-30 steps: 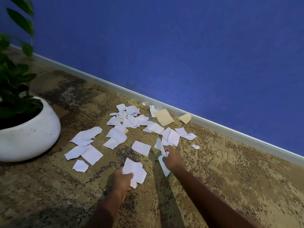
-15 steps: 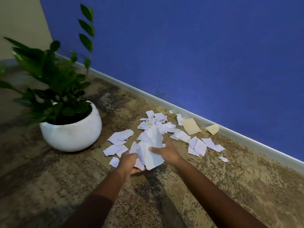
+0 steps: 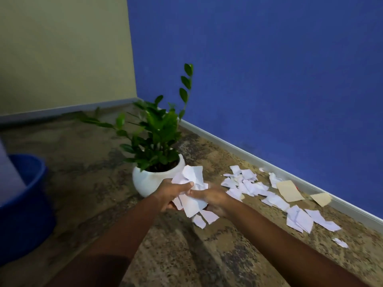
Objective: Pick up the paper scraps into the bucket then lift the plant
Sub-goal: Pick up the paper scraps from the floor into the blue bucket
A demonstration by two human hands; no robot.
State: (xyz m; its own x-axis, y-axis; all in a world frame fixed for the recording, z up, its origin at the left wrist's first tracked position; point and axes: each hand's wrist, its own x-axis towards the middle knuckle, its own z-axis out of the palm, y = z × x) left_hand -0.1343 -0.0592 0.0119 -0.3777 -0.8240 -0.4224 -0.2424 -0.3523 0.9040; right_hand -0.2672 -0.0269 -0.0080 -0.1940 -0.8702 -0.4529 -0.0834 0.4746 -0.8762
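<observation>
A bunch of white paper scraps (image 3: pixel 193 183) is held between both hands above the carpet. My left hand (image 3: pixel 173 192) grips the bunch from the left, thumb over the top. My right hand (image 3: pixel 213 198) cups it from the right and below. Several more white and tan scraps (image 3: pixel 275 198) lie scattered on the carpet along the blue wall to the right. The green plant (image 3: pixel 157 131) stands in a round white pot (image 3: pixel 145 181) just behind my hands. The blue bucket (image 3: pixel 22 204) sits at the far left edge, partly cut off.
The brown patterned carpet (image 3: pixel 93 183) stretches between the pot and the bucket. A blue wall with a pale baseboard (image 3: pixel 259 160) runs along the right, meeting a yellow-green wall (image 3: pixel 62 48) in the corner behind the plant. A pale object (image 3: pixel 8 172) overlaps the bucket's left side.
Both hands lifted scraps off the carpet and gathered them into one bunch. The view swung left, so the plant moved to the centre and the blue bucket came into sight.
</observation>
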